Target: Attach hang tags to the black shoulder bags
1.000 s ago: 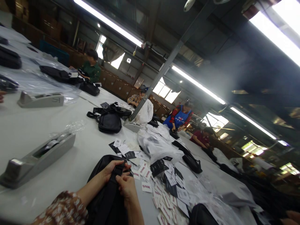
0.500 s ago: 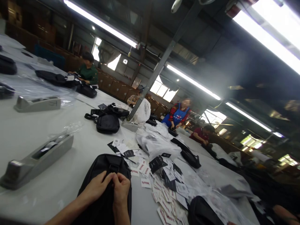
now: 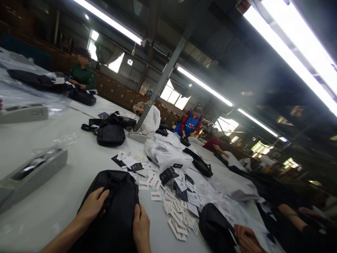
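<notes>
A black bag lies on the white table in front of me, its rounded end pointing away. My left hand is closed on its left part, thumb on top near a strap, with the other fingers mostly hidden. Along the right edge, my right hand grips the bag's side, fingertips partly out of sight. Just to the right of the bag are scattered white tags with red print and black cards.
Grey tape dispensers stand at the left. Beyond my bag sits another black bag, and clear plastic bags cover the middle. At lower right, a co-worker's hands are at a black bag. Several people work farther back.
My hands were together at the bag's strap; now they are apart, one on each side of the bag. The view has turned slightly right, and a co-worker's hands have come into view at lower right.
</notes>
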Demonstrator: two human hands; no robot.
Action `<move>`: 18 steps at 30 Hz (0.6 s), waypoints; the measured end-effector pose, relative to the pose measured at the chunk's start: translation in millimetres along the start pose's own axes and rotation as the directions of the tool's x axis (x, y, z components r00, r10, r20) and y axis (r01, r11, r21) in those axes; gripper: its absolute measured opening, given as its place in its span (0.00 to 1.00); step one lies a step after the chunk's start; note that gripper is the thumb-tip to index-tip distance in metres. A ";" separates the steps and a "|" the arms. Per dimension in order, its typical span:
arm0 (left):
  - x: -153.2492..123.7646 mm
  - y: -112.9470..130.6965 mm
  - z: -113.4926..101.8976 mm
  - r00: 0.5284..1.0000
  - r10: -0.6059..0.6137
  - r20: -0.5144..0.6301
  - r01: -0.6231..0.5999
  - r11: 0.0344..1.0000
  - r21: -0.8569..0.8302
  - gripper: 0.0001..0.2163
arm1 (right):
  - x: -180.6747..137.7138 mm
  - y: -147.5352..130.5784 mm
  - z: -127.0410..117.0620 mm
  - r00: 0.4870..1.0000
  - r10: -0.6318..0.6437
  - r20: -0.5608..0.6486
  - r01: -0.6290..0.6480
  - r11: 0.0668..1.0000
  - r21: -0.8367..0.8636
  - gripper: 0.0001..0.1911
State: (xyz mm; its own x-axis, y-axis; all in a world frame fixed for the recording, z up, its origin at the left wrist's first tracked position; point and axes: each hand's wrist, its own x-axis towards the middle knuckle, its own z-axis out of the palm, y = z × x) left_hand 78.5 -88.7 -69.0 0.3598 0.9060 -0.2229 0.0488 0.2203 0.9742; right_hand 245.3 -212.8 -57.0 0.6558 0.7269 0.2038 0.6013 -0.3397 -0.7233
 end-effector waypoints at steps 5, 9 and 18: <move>-2.0 7.6 -15.5 0.999 0.006 0.042 -0.006 1.000 -0.006 0.15 | -35.5 -1.2 38.4 0.999 0.036 -0.034 -0.033 0.996 0.077 0.22; -1.9 -2.3 -25.9 0.998 -0.069 0.007 0.069 0.997 -0.039 0.15 | -34.5 -13.4 46.2 0.999 0.034 -0.008 -0.033 0.997 0.075 0.22; -6.7 -17.7 -20.9 0.986 -0.134 -0.094 0.133 0.991 -0.018 0.17 | -34.4 0.5 53.9 0.997 0.063 -0.032 -0.064 0.998 -0.013 0.23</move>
State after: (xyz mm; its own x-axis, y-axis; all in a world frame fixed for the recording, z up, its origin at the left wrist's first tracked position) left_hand 55.8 -91.1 -85.5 0.2605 0.8983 -0.3540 0.0797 0.3454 0.9351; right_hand 198.4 -205.9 -100.0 0.7069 0.6844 0.1786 0.5642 -0.3933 -0.7259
